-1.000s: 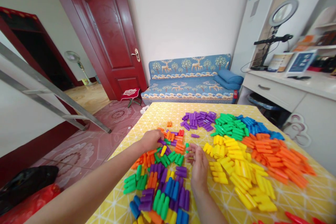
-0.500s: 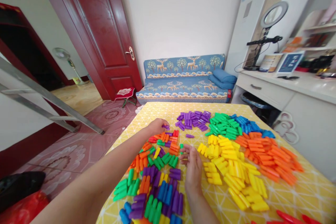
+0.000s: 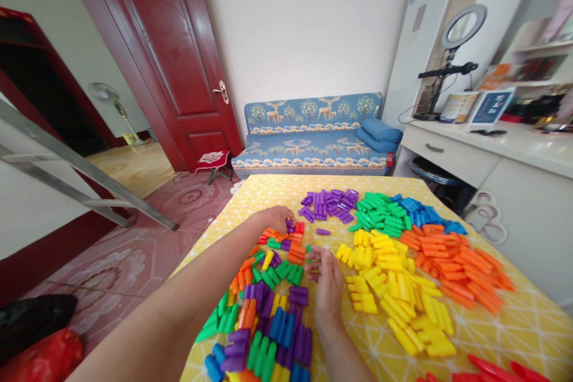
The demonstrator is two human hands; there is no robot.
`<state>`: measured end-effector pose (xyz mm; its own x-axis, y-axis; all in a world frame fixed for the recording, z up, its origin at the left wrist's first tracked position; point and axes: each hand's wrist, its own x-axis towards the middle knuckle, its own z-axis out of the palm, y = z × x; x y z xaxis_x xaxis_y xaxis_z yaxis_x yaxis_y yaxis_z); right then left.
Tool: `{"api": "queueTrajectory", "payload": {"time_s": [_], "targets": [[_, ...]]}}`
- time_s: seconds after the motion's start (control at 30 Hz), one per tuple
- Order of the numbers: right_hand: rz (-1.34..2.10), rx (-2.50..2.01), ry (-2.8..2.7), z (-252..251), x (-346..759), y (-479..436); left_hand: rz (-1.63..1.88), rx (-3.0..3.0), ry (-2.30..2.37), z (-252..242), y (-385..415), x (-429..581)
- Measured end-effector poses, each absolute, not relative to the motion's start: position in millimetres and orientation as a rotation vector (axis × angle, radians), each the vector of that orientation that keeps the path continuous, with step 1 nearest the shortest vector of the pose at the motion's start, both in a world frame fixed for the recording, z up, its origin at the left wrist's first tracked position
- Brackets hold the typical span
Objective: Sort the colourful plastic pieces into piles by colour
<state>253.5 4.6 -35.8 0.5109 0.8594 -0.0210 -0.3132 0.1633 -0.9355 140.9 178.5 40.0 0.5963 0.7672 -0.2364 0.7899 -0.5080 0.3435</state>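
A table under a yellow patterned cloth is covered with small plastic pegs. Sorted heaps lie far and right: purple, green, blue, orange, yellow. A mixed-colour heap lies at the near left. My left hand reaches over the far end of the mixed heap with fingers curled down; what they grip is hidden. My right hand rests between the mixed heap and the yellow heap, back up, fingers loosely apart, tips near a green peg.
One purple peg lies alone beside the purple heap. Red pieces show at the near right edge. A blue sofa, a red door, a white desk with a ring light and a metal ladder surround the table.
My left hand reached toward the purple heap with a purple peg at its fingertips, then drew back to the mixed heap's far end. My right hand has hardly moved.
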Motion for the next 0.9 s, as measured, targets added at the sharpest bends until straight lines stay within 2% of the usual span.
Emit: {"api": "queueTrajectory", "payload": {"time_s": [0.23,0.47,0.9], "targets": [[0.925,-1.097,-0.604,-38.1,253.1,5.6,-0.078,2.536,1.371,39.2,164.0,145.8],[0.927,-1.091,-0.603,-39.6,253.3,6.4,0.076,2.527,1.561,33.9,161.4,145.2],[0.926,-1.089,-0.565,-36.0,253.1,6.0,0.52,2.044,1.654,24.9,192.0,162.4]]}}
